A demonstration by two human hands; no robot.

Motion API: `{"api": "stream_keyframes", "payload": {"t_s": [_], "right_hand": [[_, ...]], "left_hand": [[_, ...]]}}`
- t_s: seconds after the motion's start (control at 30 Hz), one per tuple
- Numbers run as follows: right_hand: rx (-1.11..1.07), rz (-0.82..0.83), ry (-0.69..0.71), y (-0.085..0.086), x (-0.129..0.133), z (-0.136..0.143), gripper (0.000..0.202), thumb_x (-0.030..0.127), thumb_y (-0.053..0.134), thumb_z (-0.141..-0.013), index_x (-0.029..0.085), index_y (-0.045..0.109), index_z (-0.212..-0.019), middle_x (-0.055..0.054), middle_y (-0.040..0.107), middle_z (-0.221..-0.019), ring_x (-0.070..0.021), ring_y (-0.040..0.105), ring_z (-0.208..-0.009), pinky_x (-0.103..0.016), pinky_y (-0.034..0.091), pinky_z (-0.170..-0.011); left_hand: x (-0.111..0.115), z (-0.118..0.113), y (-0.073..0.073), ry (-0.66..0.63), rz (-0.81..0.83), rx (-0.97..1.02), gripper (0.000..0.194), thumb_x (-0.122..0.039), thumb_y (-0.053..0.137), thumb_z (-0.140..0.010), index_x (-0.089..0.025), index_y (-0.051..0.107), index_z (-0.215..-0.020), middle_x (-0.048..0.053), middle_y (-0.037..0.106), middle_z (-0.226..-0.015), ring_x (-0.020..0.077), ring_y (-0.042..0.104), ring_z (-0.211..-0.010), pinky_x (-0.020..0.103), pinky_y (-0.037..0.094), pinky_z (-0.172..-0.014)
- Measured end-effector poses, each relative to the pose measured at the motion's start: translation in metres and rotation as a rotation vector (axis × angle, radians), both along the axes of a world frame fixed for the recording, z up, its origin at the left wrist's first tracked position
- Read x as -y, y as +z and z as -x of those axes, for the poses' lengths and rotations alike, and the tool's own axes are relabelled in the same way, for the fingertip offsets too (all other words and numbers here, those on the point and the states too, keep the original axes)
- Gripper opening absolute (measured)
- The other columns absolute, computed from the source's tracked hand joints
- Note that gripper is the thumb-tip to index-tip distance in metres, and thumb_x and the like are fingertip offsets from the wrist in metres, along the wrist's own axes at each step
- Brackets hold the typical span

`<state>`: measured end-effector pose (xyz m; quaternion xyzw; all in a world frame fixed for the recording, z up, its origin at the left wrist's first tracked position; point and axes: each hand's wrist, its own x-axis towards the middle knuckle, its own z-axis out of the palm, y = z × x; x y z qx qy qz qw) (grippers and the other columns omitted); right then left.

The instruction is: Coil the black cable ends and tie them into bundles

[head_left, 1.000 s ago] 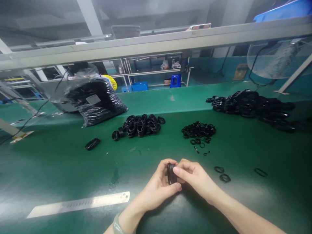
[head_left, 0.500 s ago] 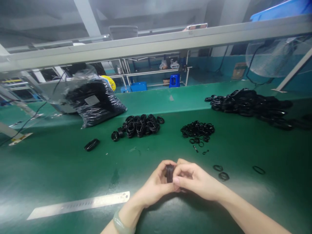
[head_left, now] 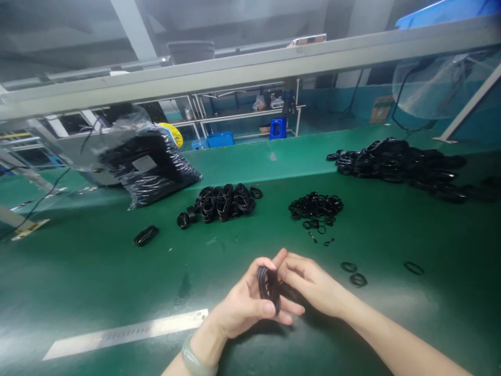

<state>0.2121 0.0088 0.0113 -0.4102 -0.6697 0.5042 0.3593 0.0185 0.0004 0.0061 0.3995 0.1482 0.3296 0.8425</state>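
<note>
A small coil of black cable (head_left: 262, 285) is gripped by my left hand (head_left: 240, 308), thumb on its near side and fingers spread around and behind it. The coil's open loop faces partly toward me. My right hand (head_left: 317, 286) is at the coil's right edge with its fingers bent together in a pinch. What lies between those fingertips is hidden. To the right of the hands lie two small black rings (head_left: 357, 280) and a single thin black loop (head_left: 414, 268).
A steel ruler (head_left: 125, 334) lies at front left, with a lone black coil (head_left: 145, 236) beyond it. Farther back are stacked cable coils (head_left: 223, 203), a pile of small black rings (head_left: 316, 206), a larger black heap (head_left: 395, 164) and a filled plastic bag (head_left: 151, 167).
The coil has turned so its loop shows more openly. My left fingers have spread out below it, and my right fingers have shifted from its front to its right edge.
</note>
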Motion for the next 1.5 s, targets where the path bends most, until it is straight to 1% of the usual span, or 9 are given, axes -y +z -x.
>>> {"api": "stream_keyframes", "payload": {"t_s": [0.13,0.23,0.43,0.6,0.8,1.0,1.17,1.37,1.5], "right_hand": [[-0.112,0.256,-0.121,-0.011,-0.004,0.002,0.032,0.049,0.054,-0.093,0.02,0.061,-0.079,0.005,0.045,-0.062,-0.0108,0.037,-0.053,-0.024,0.029,-0.05],[-0.19,0.203,-0.269,-0.012,-0.003,0.002,0.035,0.051,0.059,-0.09,0.02,0.059,-0.074,0.005,0.044,-0.062,-0.0098,0.035,-0.053,-0.023,0.028,-0.05],[-0.314,0.293,-0.038,-0.007,0.005,0.008,0.033,0.048,0.075,-0.078,0.017,0.065,-0.072,0.0,0.062,-0.068,-0.0143,0.054,-0.065,-0.027,0.042,-0.063],[-0.361,0.386,-0.011,-0.009,0.005,0.01,0.041,0.048,0.081,-0.07,0.015,0.059,-0.059,0.002,0.057,-0.056,-0.0116,0.051,-0.055,-0.026,0.04,-0.057],[-0.363,0.401,-0.104,-0.01,0.003,0.013,0.045,0.053,0.082,-0.066,0.016,0.058,-0.06,0.0,0.059,-0.053,-0.0134,0.054,-0.05,-0.027,0.041,-0.052],[-0.3,0.379,-0.082,-0.009,0.002,0.01,0.05,0.059,0.077,-0.069,0.017,0.053,-0.056,0.005,0.045,-0.046,-0.0068,0.036,-0.042,-0.023,0.027,-0.045],[-0.281,0.318,-0.089,-0.011,0.001,0.008,0.048,0.058,0.075,-0.073,0.019,0.051,-0.061,0.004,0.05,-0.049,-0.01,0.045,-0.047,-0.023,0.031,-0.047],[-0.322,0.38,-0.044,-0.01,0.001,0.006,0.049,0.058,0.078,-0.07,0.018,0.051,-0.062,0.008,0.042,-0.049,-0.0051,0.032,-0.043,-0.021,0.024,-0.043],[-0.361,0.393,-0.018,-0.007,0.004,0.009,0.046,0.057,0.077,-0.073,0.018,0.052,-0.066,0.007,0.047,-0.049,-0.0084,0.042,-0.043,-0.022,0.029,-0.045]], "left_hand": [[-0.001,-0.002,-0.001,0.079,-0.051,-0.107,0.05,-0.017,0.082,-0.073,-0.033,0.058,-0.113,0.005,0.007,-0.166,0.0275,0.073,-0.098,0.032,0.061,-0.077],[-0.002,-0.005,-0.005,0.188,-0.11,-0.229,0.06,-0.014,0.082,-0.072,-0.036,0.057,-0.121,0.006,0.008,-0.166,0.0271,0.072,-0.102,0.035,0.06,-0.081],[-0.005,-0.008,-0.017,0.285,-0.24,-0.374,0.066,-0.016,0.084,-0.069,-0.03,0.057,-0.128,0.009,0.035,-0.155,0.0286,0.048,-0.133,0.041,0.043,-0.107],[-0.003,-0.009,-0.014,0.201,-0.207,-0.369,0.064,-0.019,0.083,-0.071,-0.026,0.056,-0.128,0.009,0.055,-0.13,0.0253,0.055,-0.118,0.038,0.05,-0.096],[-0.002,-0.012,-0.015,0.21,-0.149,-0.322,0.053,-0.02,0.081,-0.075,-0.025,0.055,-0.12,0.005,0.054,-0.117,0.018,0.059,-0.1,0.033,0.055,-0.082],[-0.001,-0.014,-0.012,0.148,-0.128,-0.277,0.068,-0.013,0.082,-0.071,-0.029,0.049,-0.128,0.006,0.053,-0.123,0.0182,0.062,-0.104,0.034,0.054,-0.089],[-0.002,-0.012,-0.011,0.132,-0.109,-0.277,0.055,-0.014,0.08,-0.075,-0.029,0.053,-0.12,0.006,0.051,-0.128,0.0199,0.066,-0.106,0.032,0.055,-0.086],[-0.001,-0.009,-0.011,0.064,-0.067,-0.25,0.06,-0.018,0.079,-0.077,-0.03,0.049,-0.127,0.008,0.052,-0.132,0.0251,0.07,-0.103,0.037,0.056,-0.086],[-0.001,-0.01,-0.011,0.114,-0.109,-0.258,0.062,-0.017,0.078,-0.077,-0.031,0.05,-0.13,0.008,0.049,-0.136,0.0239,0.063,-0.112,0.036,0.055,-0.089]]}}
